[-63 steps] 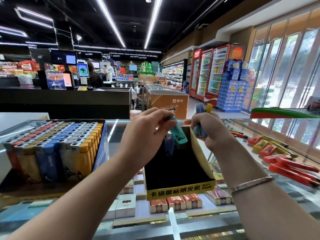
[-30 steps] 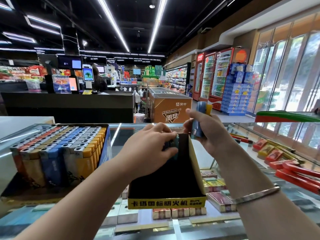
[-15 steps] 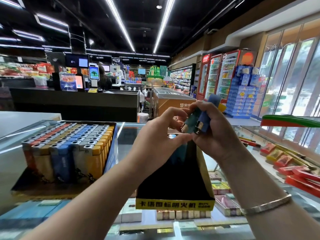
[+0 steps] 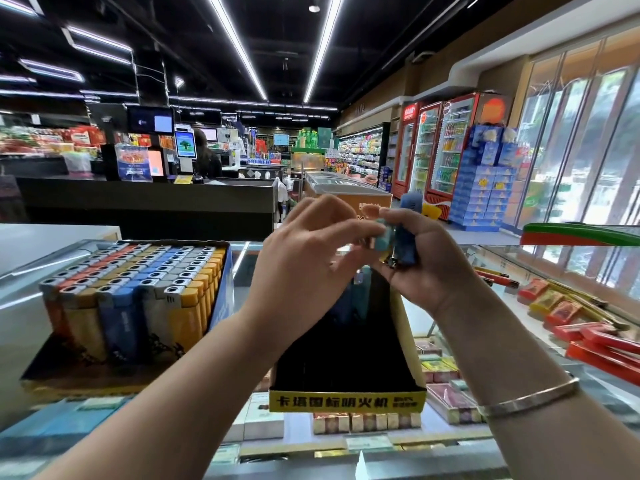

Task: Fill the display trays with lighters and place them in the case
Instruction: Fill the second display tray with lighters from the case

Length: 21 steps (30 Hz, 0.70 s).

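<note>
Above the glass counter (image 4: 519,299), both hands meet over a nearly empty black display tray (image 4: 346,358) with a yellow front strip. The right hand (image 4: 426,268) curls its fingers round a bunch of blue lighters (image 4: 405,244), metal heads pointing down. The left hand (image 4: 304,268) pinches a teal lighter (image 4: 383,240) at the edge of that bunch between thumb and fingertips. To the left, a full tray (image 4: 131,306) stands packed with upright lighters in orange, yellow, blue and grey. A bracelet (image 4: 530,398) circles the right wrist.
</note>
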### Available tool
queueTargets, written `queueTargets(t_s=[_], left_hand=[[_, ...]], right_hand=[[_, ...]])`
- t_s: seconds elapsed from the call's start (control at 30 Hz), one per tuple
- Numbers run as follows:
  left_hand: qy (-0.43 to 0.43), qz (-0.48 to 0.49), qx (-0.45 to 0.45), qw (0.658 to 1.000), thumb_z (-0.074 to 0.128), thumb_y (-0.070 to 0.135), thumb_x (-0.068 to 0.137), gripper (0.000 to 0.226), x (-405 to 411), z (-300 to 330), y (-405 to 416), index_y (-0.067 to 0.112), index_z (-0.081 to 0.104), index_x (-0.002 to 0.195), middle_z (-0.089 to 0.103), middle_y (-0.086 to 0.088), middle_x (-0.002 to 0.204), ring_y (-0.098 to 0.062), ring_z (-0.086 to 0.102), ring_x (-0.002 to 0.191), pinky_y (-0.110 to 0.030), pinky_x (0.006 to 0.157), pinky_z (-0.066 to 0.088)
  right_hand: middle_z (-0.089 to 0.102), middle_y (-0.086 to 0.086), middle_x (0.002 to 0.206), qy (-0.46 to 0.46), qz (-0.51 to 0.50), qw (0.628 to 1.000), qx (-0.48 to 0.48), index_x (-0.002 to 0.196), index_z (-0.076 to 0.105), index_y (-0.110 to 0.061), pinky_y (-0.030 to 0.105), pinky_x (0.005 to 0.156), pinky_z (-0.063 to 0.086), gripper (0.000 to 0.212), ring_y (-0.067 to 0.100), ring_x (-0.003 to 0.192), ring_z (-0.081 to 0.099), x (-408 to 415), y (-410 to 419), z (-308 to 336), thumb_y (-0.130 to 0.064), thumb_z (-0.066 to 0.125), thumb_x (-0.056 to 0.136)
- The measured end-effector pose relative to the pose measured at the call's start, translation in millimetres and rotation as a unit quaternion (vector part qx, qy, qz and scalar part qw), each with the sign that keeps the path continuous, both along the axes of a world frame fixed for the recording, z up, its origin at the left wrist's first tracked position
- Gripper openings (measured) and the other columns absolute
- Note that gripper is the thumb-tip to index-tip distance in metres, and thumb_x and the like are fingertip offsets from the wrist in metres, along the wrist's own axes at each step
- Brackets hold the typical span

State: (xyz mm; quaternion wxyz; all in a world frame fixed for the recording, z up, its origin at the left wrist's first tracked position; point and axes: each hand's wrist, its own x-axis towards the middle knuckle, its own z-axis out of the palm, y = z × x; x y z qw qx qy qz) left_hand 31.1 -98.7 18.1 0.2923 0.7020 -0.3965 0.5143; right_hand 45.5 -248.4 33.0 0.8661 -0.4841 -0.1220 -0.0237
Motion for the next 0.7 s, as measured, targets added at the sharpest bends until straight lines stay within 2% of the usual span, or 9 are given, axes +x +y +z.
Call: queueTargets(t_s=[0.07, 0.13, 0.2, 0.27, 0.33, 0.37, 0.47, 0.57, 0.7], left_hand=[[0.080, -0.057, -0.064, 0.993, 0.070, 0.027, 0.077, 0.021, -1.4, 2.1, 0.9, 0.018, 0.072, 0.095, 0.064, 0.006, 0.092, -0.011, 0.062, 0.083, -0.029, 0.070, 0.054], [0.155, -0.095, -0.095, 0.979, 0.072, 0.018, 0.076, 0.024, -0.6, 1.9, 1.5, 0.028, 0.067, 0.098, 0.064, 0.019, 0.088, 0.000, 0.063, 0.079, -0.017, 0.072, 0.052], [0.215, -0.097, -0.082, 0.968, 0.072, 0.015, 0.076, 0.032, 1.6, -0.9, 1.5, 0.036, 0.063, 0.100, 0.063, 0.026, 0.081, 0.007, 0.062, 0.074, -0.008, 0.068, 0.048], [0.249, -0.081, -0.044, 0.964, 0.072, 0.019, 0.077, 0.034, 3.5, -4.3, 1.1, 0.042, 0.063, 0.100, 0.063, 0.027, 0.077, 0.008, 0.062, 0.073, -0.009, 0.069, 0.049], [0.238, -0.044, 0.000, 0.970, 0.074, 0.023, 0.075, 0.033, 3.8, -8.0, 0.4, 0.043, 0.065, 0.100, 0.062, 0.028, 0.076, 0.009, 0.061, 0.073, -0.009, 0.070, 0.049], [0.224, -0.024, 0.023, 0.974, 0.074, 0.024, 0.075, 0.031, 4.0, -9.4, -0.2, 0.041, 0.066, 0.100, 0.060, 0.027, 0.079, 0.008, 0.060, 0.074, -0.010, 0.070, 0.048], [0.187, 0.008, 0.054, 0.981, 0.076, 0.021, 0.073, 0.028, 4.5, -13.2, -1.5, 0.031, 0.071, 0.099, 0.059, 0.020, 0.087, -0.005, 0.056, 0.088, -0.025, 0.076, 0.049], [0.142, 0.026, 0.080, 0.986, 0.078, 0.019, 0.071, 0.025, 5.7, -16.5, -1.2, 0.021, 0.074, 0.095, 0.066, 0.011, 0.086, -0.018, 0.056, 0.092, -0.038, 0.074, 0.052], [0.083, 0.070, 0.139, 0.984, 0.078, 0.022, 0.072, 0.022, 7.2, -16.8, -3.1, 0.020, 0.074, 0.094, 0.071, 0.005, 0.089, -0.021, 0.058, 0.089, -0.038, 0.067, 0.054]], right_hand=[[0.067, 0.005, 0.066, -0.009, -0.060, 0.998, -0.020, 0.088, 0.061, -0.006, 0.029, 0.065, 0.052, 0.013, 0.015, 0.063, 0.065, 3.7, -4.4, -0.8, -0.007, 0.048, 0.089], [0.069, 0.006, 0.068, -0.006, -0.118, 0.991, -0.058, 0.085, 0.061, -0.007, 0.032, 0.072, 0.052, 0.013, 0.016, 0.065, 0.067, 7.3, -9.3, -2.3, -0.006, 0.049, 0.089], [0.069, 0.010, 0.074, 0.006, -0.172, 0.977, -0.125, 0.080, 0.062, -0.007, 0.038, 0.080, 0.049, 0.014, 0.020, 0.072, 0.067, 9.8, -13.3, -5.4, -0.007, 0.051, 0.088], [0.068, 0.010, 0.074, 0.017, -0.179, 0.968, -0.172, 0.079, 0.061, -0.005, 0.035, 0.074, 0.051, 0.011, 0.020, 0.069, 0.066, 11.8, -14.5, -9.1, -0.006, 0.053, 0.087], [0.064, 0.012, 0.077, 0.027, -0.161, 0.964, -0.211, 0.087, 0.062, 0.001, 0.034, 0.072, 0.050, 0.010, 0.020, 0.072, 0.064, 13.6, -12.6, -12.5, -0.006, 0.056, 0.085], [0.062, 0.015, 0.081, 0.033, -0.151, 0.960, -0.231, 0.094, 0.062, 0.006, 0.038, 0.078, 0.051, 0.017, 0.023, 0.077, 0.062, 14.4, -11.2, -14.2, -0.007, 0.058, 0.084], [0.058, 0.020, 0.088, 0.045, -0.142, 0.950, -0.274, 0.105, 0.060, 0.011, 0.047, 0.090, 0.048, 0.032, 0.029, 0.083, 0.059, 15.7, -8.0, -17.4, -0.009, 0.064, 0.080], [0.062, 0.017, 0.078, 0.047, -0.131, 0.954, -0.267, 0.097, 0.062, 0.004, 0.046, 0.085, 0.050, 0.021, 0.028, 0.076, 0.061, 15.6, -8.4, -17.5, -0.008, 0.064, 0.080], [0.062, 0.009, 0.067, 0.050, -0.115, 0.959, -0.254, 0.092, 0.060, -0.004, 0.040, 0.075, 0.052, 0.012, 0.022, 0.067, 0.062, 16.1, -9.2, -17.5, -0.007, 0.062, 0.081]])
